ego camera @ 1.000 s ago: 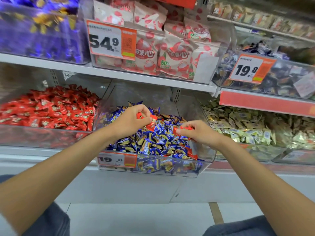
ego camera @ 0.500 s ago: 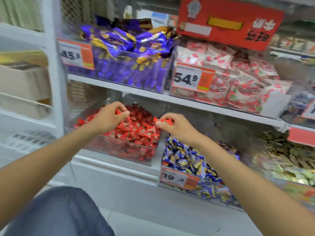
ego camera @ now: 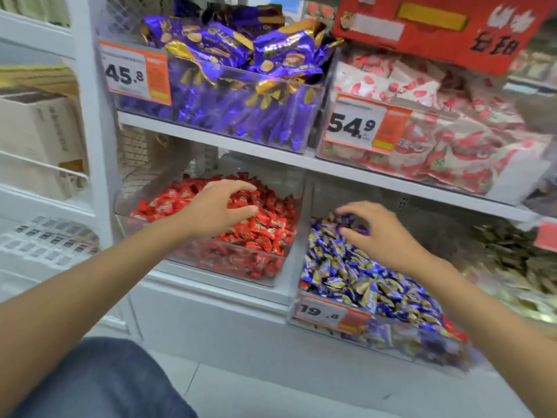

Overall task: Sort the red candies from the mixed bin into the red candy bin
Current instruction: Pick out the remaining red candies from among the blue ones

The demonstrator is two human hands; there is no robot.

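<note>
Red candies (ego camera: 265, 227) heap beneath and beyond the left hand (ego camera: 217, 206) in the red candy bin (ego camera: 241, 267). The wrappers lie every way and share no axis. That hand's fingers are loosely spread and hold nothing. The right hand (ego camera: 379, 233), its fingers likewise apart, hangs over the mixed bin (ego camera: 391, 339). Behind its wrist a red wrapper (ego camera: 456, 333) is too blurred to tell its direction.

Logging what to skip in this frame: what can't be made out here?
- Head view: candies under the left hand and right hand are hidden by the hands.
- Head view: front of the mixed bin is motion-blurred, so red candies there can't be counted.
- Head view: far-right bin is blurred and cut by the right edge, contents unclear.
- Head view: price tag small print is too small.
- Head view: red sign is cut by the top edge.
</note>
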